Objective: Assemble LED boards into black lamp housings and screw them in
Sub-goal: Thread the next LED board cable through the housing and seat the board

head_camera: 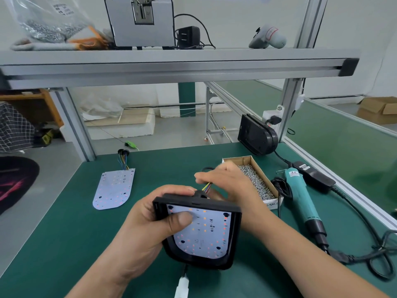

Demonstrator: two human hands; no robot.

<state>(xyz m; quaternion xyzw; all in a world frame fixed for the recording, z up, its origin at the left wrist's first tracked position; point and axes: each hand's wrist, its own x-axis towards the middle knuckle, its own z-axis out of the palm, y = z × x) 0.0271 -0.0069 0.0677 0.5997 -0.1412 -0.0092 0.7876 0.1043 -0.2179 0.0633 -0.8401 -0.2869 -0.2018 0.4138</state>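
I am holding the black lamp housing (235, 231) in my left hand (150, 222), just above the near middle of the green desk (64, 233). The fingers are curling round its far left edge and the thumb is pressing down on the LED board (206, 233) that is lying inside it. The board is facing up, with its rounded end pointing toward me.

My right hand (223, 183) is reaching in just beyond the housing's far edge. There, its thumb and forefinger are pinching the coloured wires (207, 186) that are coming out of the housing, though the hand is slightly blurred. A white connector (182, 284) is hanging below the housing's near end.

A second LED board (113, 190) is lying flat on the desk to the left, well apart from the housing, with its own bundle of wires trailing off toward the far side. An open cardboard box of screws (257, 181) is sitting just right of my right hand. Beside the box, farther right, a teal electric screwdriver (300, 196) is lying on its side with its black cable looping along the desk's right edge. Another black housing (255, 136) is standing at the far right corner, leaning against the aluminium frame. A shelf (171, 61) is running across above the desk.
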